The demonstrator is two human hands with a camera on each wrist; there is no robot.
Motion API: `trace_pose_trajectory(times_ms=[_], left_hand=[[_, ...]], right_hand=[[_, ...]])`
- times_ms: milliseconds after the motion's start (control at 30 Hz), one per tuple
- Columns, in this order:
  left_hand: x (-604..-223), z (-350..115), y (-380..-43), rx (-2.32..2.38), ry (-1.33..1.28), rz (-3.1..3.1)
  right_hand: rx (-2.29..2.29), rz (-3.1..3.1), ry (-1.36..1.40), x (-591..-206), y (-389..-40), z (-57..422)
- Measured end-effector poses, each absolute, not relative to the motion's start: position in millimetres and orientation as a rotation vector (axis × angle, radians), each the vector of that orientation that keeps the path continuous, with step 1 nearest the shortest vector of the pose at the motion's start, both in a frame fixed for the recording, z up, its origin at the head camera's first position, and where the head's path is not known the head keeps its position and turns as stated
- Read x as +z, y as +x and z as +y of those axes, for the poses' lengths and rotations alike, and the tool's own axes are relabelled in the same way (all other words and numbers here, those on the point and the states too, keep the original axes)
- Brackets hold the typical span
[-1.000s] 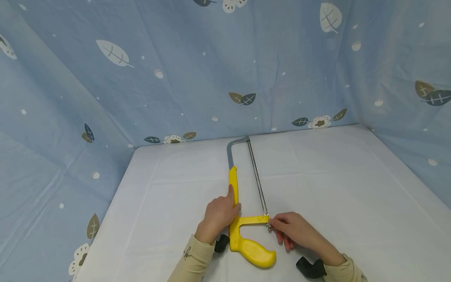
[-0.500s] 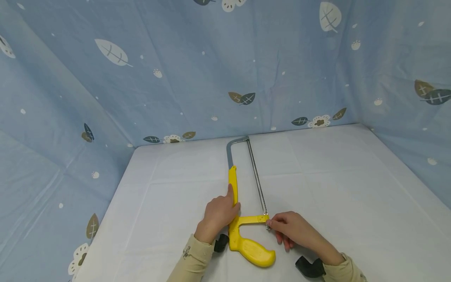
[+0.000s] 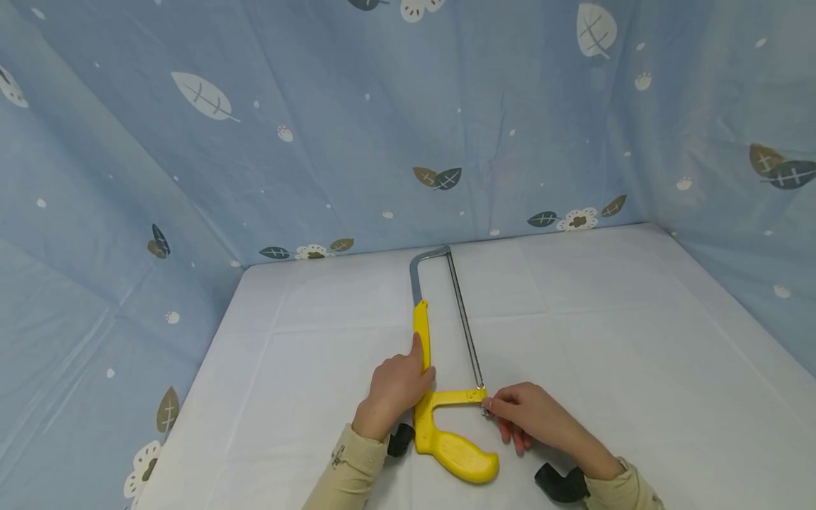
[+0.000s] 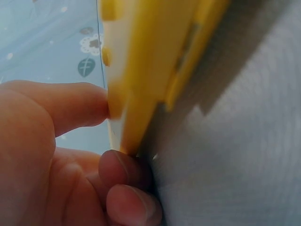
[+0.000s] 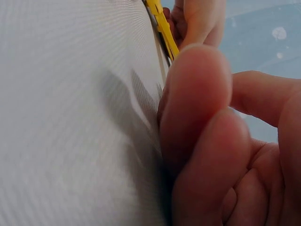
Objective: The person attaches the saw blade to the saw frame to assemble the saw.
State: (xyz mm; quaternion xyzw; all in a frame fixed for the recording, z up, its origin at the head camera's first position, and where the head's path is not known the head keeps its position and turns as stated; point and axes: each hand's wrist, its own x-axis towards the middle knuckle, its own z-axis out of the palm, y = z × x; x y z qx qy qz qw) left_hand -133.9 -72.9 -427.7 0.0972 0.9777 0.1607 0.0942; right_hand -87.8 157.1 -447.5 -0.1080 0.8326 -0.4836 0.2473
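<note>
A hacksaw [image 3: 460, 457] with a yellow handle and grey front frame lies flat on the white cloth, its thin blade [image 3: 465, 319] on the right side. My left hand [image 3: 394, 386] holds the yellow frame bar, index finger stretched along it. In the left wrist view the thumb presses one side of the yellow frame [image 4: 150, 56], and curled fingertips touch its lower edge. At the blade's near end, my right hand [image 3: 542, 416] pinches the small metal wing nut [image 3: 485, 411], mostly covered by the fingertips. The right wrist view shows curled fingers [image 5: 197, 84] that hide the nut.
White cloth [image 3: 319, 368] covers the table. Blue leaf-patterned curtains [image 3: 357, 142] stand behind it and along both sides. Black curved pieces [image 3: 561, 484] sit at both wrists, beside beige sleeves [image 3: 349, 460].
The right thumb and fingers have shifted slightly at the wing nut, covering more of it than a second ago. The left hand and hacksaw stay in place.
</note>
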Motion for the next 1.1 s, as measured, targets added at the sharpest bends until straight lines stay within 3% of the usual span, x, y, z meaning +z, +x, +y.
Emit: trace_pose_trajectory(times_ms=[1100], left_hand=[[-413,-89,-148,0.536,0.265,2.844]], right_hand=[[-1.284,2.447,-0.262,-427,-95,173]])
